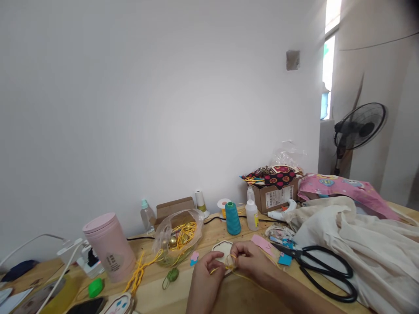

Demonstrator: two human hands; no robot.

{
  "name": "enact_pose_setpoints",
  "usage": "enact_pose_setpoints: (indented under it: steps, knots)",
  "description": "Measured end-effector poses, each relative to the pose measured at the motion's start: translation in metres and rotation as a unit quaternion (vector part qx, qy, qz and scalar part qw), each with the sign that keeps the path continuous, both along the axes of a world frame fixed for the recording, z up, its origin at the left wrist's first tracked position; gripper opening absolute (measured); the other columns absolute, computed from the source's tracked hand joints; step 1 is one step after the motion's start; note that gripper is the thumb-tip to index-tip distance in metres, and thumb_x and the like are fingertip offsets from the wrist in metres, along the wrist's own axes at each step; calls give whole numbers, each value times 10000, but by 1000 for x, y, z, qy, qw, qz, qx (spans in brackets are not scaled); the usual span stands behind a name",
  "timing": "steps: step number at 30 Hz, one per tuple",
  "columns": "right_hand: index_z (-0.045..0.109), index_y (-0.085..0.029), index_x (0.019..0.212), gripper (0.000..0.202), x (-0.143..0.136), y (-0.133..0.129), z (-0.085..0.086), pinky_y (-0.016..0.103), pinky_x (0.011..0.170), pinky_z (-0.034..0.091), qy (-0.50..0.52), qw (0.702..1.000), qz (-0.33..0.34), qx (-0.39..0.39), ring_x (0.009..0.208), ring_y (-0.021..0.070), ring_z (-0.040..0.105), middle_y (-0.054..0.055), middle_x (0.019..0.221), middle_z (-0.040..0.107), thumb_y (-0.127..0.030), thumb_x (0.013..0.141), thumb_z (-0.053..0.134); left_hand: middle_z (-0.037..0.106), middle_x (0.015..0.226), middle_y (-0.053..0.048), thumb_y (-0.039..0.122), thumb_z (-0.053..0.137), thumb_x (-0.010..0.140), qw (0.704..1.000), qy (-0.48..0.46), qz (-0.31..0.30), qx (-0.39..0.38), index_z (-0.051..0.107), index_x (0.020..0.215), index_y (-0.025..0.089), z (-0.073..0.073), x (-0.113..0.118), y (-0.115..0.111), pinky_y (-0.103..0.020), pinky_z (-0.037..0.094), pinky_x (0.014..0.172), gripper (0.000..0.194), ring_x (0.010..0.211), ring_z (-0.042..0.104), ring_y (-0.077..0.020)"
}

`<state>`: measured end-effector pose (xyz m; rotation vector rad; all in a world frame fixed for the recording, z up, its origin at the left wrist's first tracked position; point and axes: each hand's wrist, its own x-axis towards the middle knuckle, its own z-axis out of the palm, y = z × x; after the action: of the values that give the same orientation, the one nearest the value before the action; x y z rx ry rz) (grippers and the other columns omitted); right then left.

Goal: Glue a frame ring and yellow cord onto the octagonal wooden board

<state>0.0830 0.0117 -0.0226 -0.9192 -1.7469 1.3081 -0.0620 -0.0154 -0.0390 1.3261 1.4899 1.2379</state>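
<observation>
The head view shows the left hand (209, 272) and right hand (248, 261) angled inward, fingers bent, both pinching thin yellow cord (241, 276) by a cream, dark-edged flat piece (221, 247) over the wooden surface (179, 285).

Yellow cord looped over a pale, flat piece at the near part of the worktop.
The cord (244, 276) is thin and bright yellow; it bends into a small open loop between the left hand (209, 272) and the right hand (250, 261), and one length trails slackly to the right, passing under the right wrist. The cream piece (222, 247) has a curved, wavy far edge with a darker outline along it; the fingers cover much of its near part, so its full shape cannot be told.
</observation>
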Motion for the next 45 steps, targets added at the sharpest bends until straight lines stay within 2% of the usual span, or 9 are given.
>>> enact_pose_setpoints:
  steps: [6, 10, 13, 16, 19, 22, 29, 40, 45]
  knots:
    - [486, -158, 500, 277, 64, -2, 50, 253, 649, 342, 227, 959, 156, 62, 641, 127, 453, 12, 644, 489, -419, 593, 491, 589, 536, 5, 186, 557, 544, 1000, -4, 12, 6, 605, 757, 123, -4, -2, 2, -245, 412, 554, 228, 574, 560, -166]
    - [369, -146, 321, 692, 106, 12, 49, 266, 559, 317, 122, 909, 387, 93, 422, 72, 407, -15, 360, 351, -646, 697, 74, 591, 569, -5, 175, 555, 537, 1000, 3, 11, 8, 608, 762, 120, -3, 1, 2, -249, 419, 567, 237, 609, 568, -178]
    - [392, -159, 350, 717, 99, 17, 39, 249, 532, 326, 130, 954, 250, 101, 388, 67, 374, -23, 341, 340, -647, 707, 8, 589, 582, -12, 172, 549, 549, 1000, 9, 2, 7, 603, 777, 114, -2, 2, 1, -253, 423, 576, 241, 622, 571, -182]
    - [511, -155, 502, 502, 63, 16, 26, 235, 540, 352, 55, 994, 15, 94, 476, 97, 433, 4, 486, 488, -565, 721, 322, 599, 603, -22, 165, 545, 558, 1000, 13, -7, 16, 602, 779, 111, -1, 2, 1, -259, 426, 597, 235, 632, 571, -181]
    - [606, -155, 593, 227, 32, 15, 11, 233, 569, 344, -175, 961, -107, 187, 609, 143, 495, 33, 610, 582, -341, 678, 506, 604, 611, -27, 160, 539, 564, 1000, 10, -6, 22, 597, 784, 108, -2, 2, 1, -260, 428, 595, 233, 625, 570, -177]
    - [648, -203, 678, 137, 23, 15, 0, 229, 620, 347, -281, 922, -114, 242, 713, 155, 524, 20, 719, 624, -200, 660, 512, 606, 611, -28, 158, 540, 564, 1000, 15, -8, 22, 596, 780, 110, -2, 2, 1, -258, 427, 595, 228, 630, 572, -178]
    - [638, -209, 729, 163, 27, 10, 5, 217, 640, 349, -288, 922, -109, 234, 751, 141, 527, 9, 769, 623, -278, 706, 492, 609, 621, -27, 170, 542, 573, 1000, 16, -19, 16, 590, 785, 113, -3, 3, 1, -264, 430, 619, 225, 641, 577, -177]
    - [633, -182, 668, 112, 25, 16, -7, 206, 630, 333, -341, 902, -89, 250, 736, 137, 515, 18, 735, 611, -169, 661, 522, 613, 654, -39, 194, 550, 583, 999, 31, -20, 11, 586, 794, 111, -12, -1, 5, -267, 425, 627, 229, 660, 577, -181]
    - [614, -152, 619, 138, 46, 28, 6, 207, 588, 319, -405, 863, -151, 261, 678, 137, 510, 43, 691, 611, -142, 668, 486, 623, 670, -45, 210, 555, 586, 1000, 23, -19, 9, 591, 806, 116, -12, -3, 5, -264, 422, 634, 242, 680, 576, -185]
